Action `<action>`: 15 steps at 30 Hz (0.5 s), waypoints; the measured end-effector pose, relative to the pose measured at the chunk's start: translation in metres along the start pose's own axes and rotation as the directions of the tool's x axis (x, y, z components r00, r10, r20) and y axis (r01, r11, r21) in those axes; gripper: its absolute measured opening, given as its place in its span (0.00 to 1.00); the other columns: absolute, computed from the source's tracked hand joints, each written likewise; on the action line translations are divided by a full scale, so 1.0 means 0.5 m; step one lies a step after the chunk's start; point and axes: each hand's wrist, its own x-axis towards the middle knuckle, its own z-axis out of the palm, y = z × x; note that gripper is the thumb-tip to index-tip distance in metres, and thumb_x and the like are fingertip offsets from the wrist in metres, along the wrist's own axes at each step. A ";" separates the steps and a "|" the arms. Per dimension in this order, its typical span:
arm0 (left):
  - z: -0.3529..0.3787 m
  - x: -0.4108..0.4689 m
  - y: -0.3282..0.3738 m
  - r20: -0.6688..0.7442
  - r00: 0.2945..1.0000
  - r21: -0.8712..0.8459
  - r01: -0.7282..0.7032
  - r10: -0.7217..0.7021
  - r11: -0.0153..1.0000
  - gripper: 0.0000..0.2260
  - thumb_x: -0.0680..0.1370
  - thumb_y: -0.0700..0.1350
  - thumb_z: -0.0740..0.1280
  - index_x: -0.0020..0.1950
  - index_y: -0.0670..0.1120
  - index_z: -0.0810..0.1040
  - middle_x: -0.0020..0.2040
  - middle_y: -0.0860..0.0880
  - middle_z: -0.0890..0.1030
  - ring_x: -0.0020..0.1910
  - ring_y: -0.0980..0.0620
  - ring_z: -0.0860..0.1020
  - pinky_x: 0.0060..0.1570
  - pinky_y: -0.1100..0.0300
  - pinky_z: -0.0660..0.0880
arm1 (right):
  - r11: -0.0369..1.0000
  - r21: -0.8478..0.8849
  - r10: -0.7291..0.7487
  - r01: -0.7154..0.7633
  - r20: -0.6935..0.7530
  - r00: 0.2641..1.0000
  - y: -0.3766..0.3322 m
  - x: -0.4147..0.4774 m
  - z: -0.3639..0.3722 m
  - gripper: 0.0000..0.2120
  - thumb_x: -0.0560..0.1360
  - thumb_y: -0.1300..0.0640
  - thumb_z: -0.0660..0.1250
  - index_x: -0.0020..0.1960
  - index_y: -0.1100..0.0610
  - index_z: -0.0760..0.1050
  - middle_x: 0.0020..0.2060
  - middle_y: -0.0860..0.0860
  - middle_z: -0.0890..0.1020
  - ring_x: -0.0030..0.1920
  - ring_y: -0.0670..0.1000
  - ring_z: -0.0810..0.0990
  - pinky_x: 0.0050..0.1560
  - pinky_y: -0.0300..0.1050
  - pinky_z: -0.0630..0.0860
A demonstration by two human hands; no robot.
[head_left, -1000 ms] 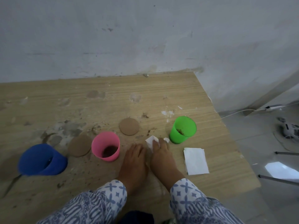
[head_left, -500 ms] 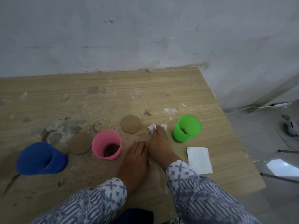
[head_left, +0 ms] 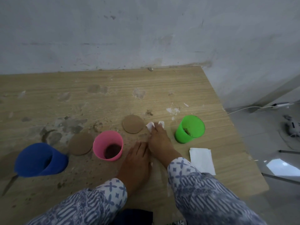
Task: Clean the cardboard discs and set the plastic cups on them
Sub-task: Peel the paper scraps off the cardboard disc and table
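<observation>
R hand (head_left: 159, 140), fingers flat on tissue (head_left: 150, 126), has slid toward 12 o'clock on desk (head_left: 113, 88). Tissue now at 3 o'clock of far disc (head_left: 133, 126). L hand (head_left: 138, 161) lies flat alongside. Pink cup (head_left: 108, 148) sits beside, not on, near disc (head_left: 80, 143): wiping prob. unfinished.

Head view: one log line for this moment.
right hand: presses tissue on table | left hand: flat on table | far disc, near disc: bare | pink cup, green cup: off discs

middle cup (head_left: 108, 147) between left disc (head_left: 80, 144), right disc (head_left: 133, 126) | napkin (head_left: 202, 160) before rightmost cup (head_left: 190, 129) (on table (head_left: 162, 88))
</observation>
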 end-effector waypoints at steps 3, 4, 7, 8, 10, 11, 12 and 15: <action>-0.006 -0.004 0.006 -0.012 1.000 0.023 0.002 -0.002 1.000 0.26 0.74 0.49 0.55 0.70 0.42 0.69 0.68 0.43 0.73 0.69 0.44 0.70 0.70 0.50 0.59 | 0.998 0.017 -0.061 0.060 0.053 0.997 0.036 -0.023 0.038 0.24 0.74 0.62 0.47 0.66 0.69 0.67 0.63 0.65 0.73 0.64 0.70 0.68 0.60 0.60 0.72; -0.006 -0.005 0.007 -0.022 1.000 0.024 0.006 -0.005 1.000 0.25 0.74 0.49 0.56 0.70 0.42 0.70 0.67 0.44 0.74 0.68 0.45 0.71 0.69 0.51 0.58 | 0.994 -0.019 -0.102 0.105 0.130 0.986 0.049 -0.032 0.053 0.25 0.75 0.61 0.45 0.68 0.69 0.64 0.64 0.66 0.71 0.65 0.71 0.66 0.63 0.61 0.69; -0.003 -0.005 0.007 -0.017 1.000 0.029 0.026 -0.025 0.999 0.26 0.74 0.50 0.55 0.70 0.42 0.69 0.69 0.45 0.72 0.70 0.45 0.69 0.69 0.52 0.58 | 0.991 -0.083 -0.104 0.108 0.046 0.994 0.056 -0.033 0.061 0.23 0.77 0.61 0.47 0.68 0.68 0.63 0.65 0.66 0.70 0.66 0.69 0.65 0.66 0.62 0.65; 0.001 -0.004 0.005 -0.017 1.000 0.044 0.025 -0.024 0.999 0.26 0.74 0.50 0.55 0.70 0.42 0.70 0.69 0.44 0.73 0.70 0.44 0.69 0.68 0.52 0.59 | 0.998 -0.049 -0.040 0.041 0.024 0.999 0.042 -0.025 0.051 0.21 0.75 0.63 0.51 0.66 0.69 0.66 0.63 0.67 0.72 0.65 0.68 0.67 0.62 0.63 0.69; 0.005 -0.002 0.000 0.004 1.000 0.032 0.012 -0.013 0.999 0.28 0.74 0.51 0.53 0.71 0.41 0.69 0.70 0.42 0.71 0.70 0.42 0.68 0.69 0.49 0.59 | 0.999 0.027 0.024 -0.022 -0.061 0.998 0.011 -0.006 0.020 0.21 0.75 0.64 0.52 0.66 0.70 0.66 0.64 0.67 0.70 0.68 0.65 0.63 0.63 0.62 0.69; 0.006 0.000 -0.002 0.004 1.000 0.018 0.000 0.000 1.000 0.28 0.74 0.51 0.52 0.71 0.41 0.68 0.71 0.42 0.70 0.71 0.42 0.67 0.71 0.48 0.59 | 1.000 -0.017 -0.026 0.025 -0.051 0.998 0.001 0.000 0.008 0.22 0.76 0.64 0.50 0.68 0.69 0.63 0.67 0.66 0.66 0.71 0.64 0.58 0.68 0.60 0.64; 0.006 0.002 -0.003 -0.006 1.000 0.008 -0.014 0.014 1.000 0.28 0.74 0.51 0.52 0.72 0.41 0.68 0.71 0.42 0.69 0.71 0.42 0.66 0.72 0.47 0.59 | 0.993 -0.056 -0.100 0.099 -0.015 0.995 -0.002 0.000 0.003 0.22 0.77 0.63 0.49 0.69 0.68 0.62 0.69 0.65 0.65 0.71 0.66 0.57 0.70 0.59 0.61; -0.002 0.001 0.002 -0.042 0.999 -0.033 -0.035 0.033 0.999 0.25 0.76 0.48 0.55 0.72 0.42 0.68 0.72 0.44 0.68 0.72 0.45 0.65 0.74 0.50 0.57 | 0.972 -0.086 -0.210 0.218 0.089 0.974 0.022 -0.023 0.030 0.21 0.72 0.62 0.55 0.61 0.69 0.72 0.58 0.63 0.77 0.61 0.70 0.72 0.55 0.62 0.75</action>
